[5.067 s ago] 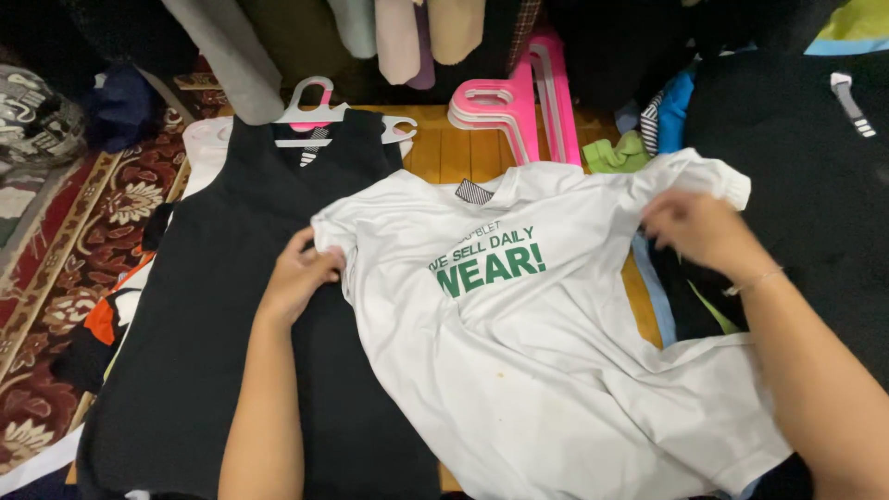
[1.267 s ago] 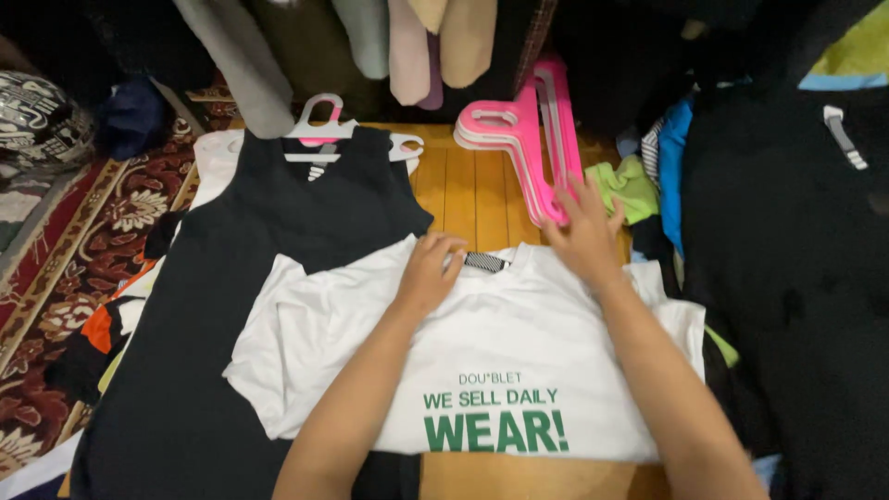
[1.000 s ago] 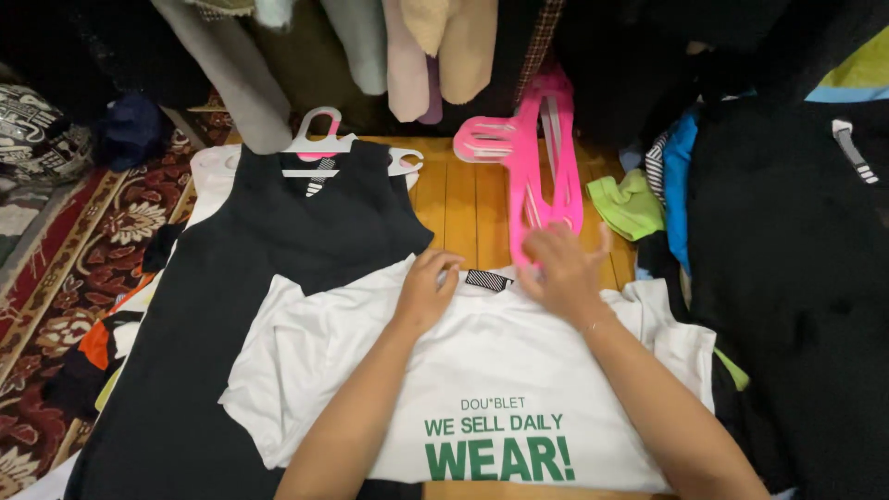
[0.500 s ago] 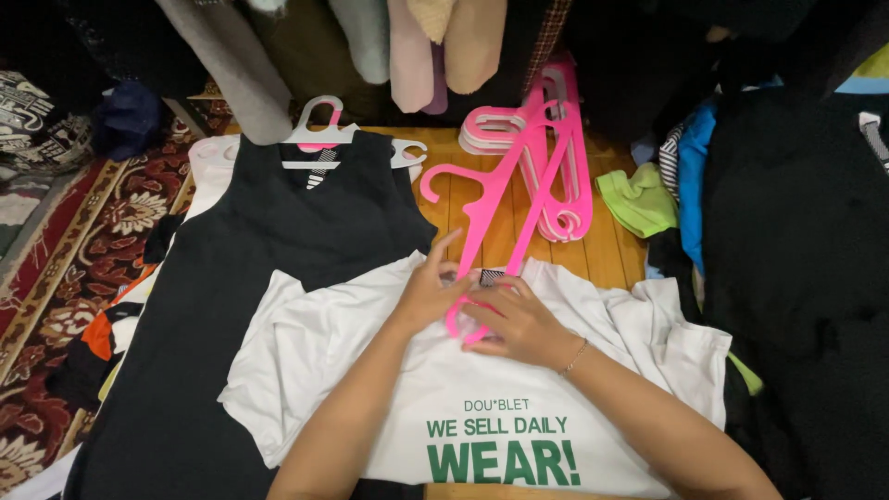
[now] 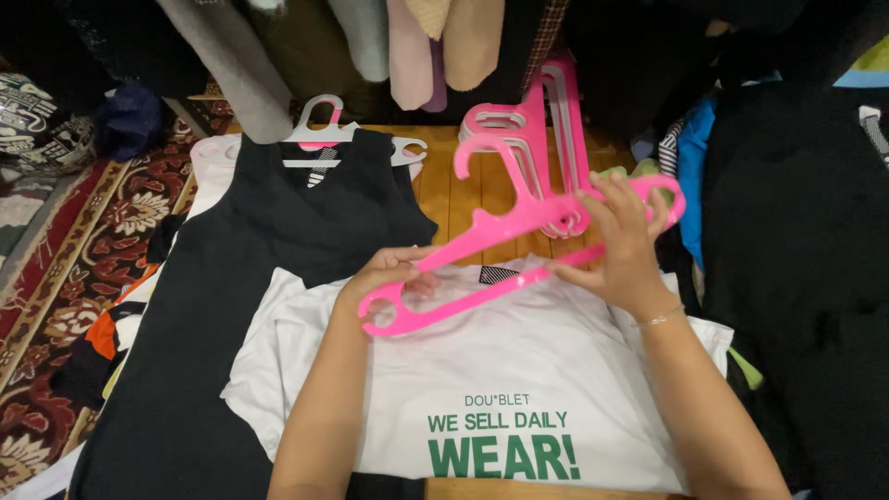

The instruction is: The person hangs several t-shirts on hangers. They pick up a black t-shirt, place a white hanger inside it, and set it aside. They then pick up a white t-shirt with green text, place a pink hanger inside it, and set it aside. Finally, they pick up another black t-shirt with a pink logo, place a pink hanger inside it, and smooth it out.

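A pink plastic hanger [image 5: 519, 250] is held level above the neckline of a white T-shirt [image 5: 519, 370], which lies flat, print side up, beneath both hands. The hanger's near end is pinched by the left hand [image 5: 389, 278], fingers curled around the looped shoulder tip; the far end and the middle of the bar are gripped by the right hand [image 5: 620, 245], thumb below and fingers wrapped over the top. Being supported at both ends, the hanger is kept straight over the collar, and its hook [image 5: 472, 153] is turned away from the hands, toward the wooden floor [image 5: 454, 190].

Just beyond the right hand, a stack of further pink hangers [image 5: 546, 120] is propped on edge. Left of the left hand, a black sleeveless garment [image 5: 231, 306] is spread out on a white hanger [image 5: 319, 130], partly overlapped by the T-shirt's sleeve. A patterned red rug [image 5: 65, 296] lies further left.

The T-shirt's collar is largely hidden by the hanger and hands, only a dark label [image 5: 498, 274] showing. The hem is cut off by the frame's lower edge. The dark clothing right of the right hand cannot be made out, and the hanging garments above are cropped.
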